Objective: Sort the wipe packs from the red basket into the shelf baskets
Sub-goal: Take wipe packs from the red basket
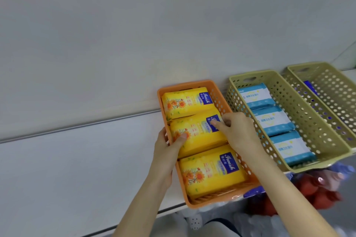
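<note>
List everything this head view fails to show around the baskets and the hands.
1. Far-right green basket: cut off by the frame's right edge; its wall hides all but a dark blue pack.
2. Left hand: fingers hidden behind the orange basket wall.
3. Middle yellow pack: right end covered by the right hand pinching it.
4. Red shapes below the shelf: blurred, unidentifiable.

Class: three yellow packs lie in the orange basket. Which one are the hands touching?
The middle yellow pack: left hand and right hand both touch it; far pack and near pack lie untouched.
</note>
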Motion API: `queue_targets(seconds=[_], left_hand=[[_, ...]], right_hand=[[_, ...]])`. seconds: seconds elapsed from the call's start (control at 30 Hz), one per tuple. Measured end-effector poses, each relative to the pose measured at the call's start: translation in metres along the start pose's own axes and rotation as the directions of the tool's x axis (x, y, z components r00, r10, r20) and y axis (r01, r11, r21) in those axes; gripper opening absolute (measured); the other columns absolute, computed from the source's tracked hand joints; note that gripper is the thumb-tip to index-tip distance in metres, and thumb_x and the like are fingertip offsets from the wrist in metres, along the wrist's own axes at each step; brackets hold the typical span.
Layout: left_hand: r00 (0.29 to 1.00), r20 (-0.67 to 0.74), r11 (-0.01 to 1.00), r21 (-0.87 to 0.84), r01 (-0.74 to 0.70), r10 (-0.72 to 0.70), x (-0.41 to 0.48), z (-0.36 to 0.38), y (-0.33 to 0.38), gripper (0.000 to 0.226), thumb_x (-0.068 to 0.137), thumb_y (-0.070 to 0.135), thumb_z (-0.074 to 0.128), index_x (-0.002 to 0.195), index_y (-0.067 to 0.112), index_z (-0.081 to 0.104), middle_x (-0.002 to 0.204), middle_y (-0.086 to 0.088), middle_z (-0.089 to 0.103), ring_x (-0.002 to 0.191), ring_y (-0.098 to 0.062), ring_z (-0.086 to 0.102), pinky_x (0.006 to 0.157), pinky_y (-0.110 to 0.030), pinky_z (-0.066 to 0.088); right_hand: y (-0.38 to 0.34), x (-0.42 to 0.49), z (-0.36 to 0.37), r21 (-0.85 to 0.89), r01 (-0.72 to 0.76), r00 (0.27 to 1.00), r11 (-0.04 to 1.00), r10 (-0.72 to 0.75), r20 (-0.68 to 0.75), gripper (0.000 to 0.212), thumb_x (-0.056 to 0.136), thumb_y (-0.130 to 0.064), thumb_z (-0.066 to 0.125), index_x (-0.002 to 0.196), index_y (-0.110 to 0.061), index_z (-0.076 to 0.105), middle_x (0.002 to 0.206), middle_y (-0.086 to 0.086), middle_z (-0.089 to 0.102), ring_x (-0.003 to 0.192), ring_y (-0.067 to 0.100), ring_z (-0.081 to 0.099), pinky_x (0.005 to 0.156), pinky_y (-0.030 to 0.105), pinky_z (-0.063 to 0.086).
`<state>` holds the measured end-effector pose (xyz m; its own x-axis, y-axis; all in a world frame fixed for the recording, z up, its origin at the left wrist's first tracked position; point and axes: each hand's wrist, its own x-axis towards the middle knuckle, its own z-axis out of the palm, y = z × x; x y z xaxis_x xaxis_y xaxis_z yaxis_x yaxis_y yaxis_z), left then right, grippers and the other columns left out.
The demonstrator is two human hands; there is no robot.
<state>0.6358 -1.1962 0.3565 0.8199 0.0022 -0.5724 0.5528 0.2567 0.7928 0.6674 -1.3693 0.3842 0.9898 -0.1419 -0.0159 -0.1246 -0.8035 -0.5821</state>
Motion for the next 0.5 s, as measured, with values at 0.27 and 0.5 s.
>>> queue_targets(seconds=[0.27,0.5], left_hand=[[0.999,-0.043,0.995,0.101,-0.026,0.031,0.008,0.002,-0.004,0.061,0.081,0.023,0.073,0.134,0.025,0.042,0.117,0.003,0.063,0.095,-0.013,0.064,0.067,-0.029,0.056],[0.997,-0.076,0.997,0.08,-0.017,0.023,0.006,0.003,-0.003,0.064,0.077,0.02,0.077,0.132,0.022,0.044,0.118,-0.002,0.064,0.096,-0.019,0.066,0.071,-0.035,0.058]], right_hand=[[-0.005,-0.016,0.018,-0.385,0.07,0.994,0.92,-0.098,-0.054,0.046,0.093,-0.042,0.051,0.116,-0.003,0.057,0.115,0.012,0.057,0.1,0.023,0.056,0.082,0.029,0.046],[0.012,-0.011,0.012,-0.116,0.178,0.979,0.977,-0.164,0.122,0.057,0.089,-0.042,0.059,0.134,-0.01,0.049,0.131,0.011,0.051,0.119,0.025,0.051,0.094,0.031,0.042]])
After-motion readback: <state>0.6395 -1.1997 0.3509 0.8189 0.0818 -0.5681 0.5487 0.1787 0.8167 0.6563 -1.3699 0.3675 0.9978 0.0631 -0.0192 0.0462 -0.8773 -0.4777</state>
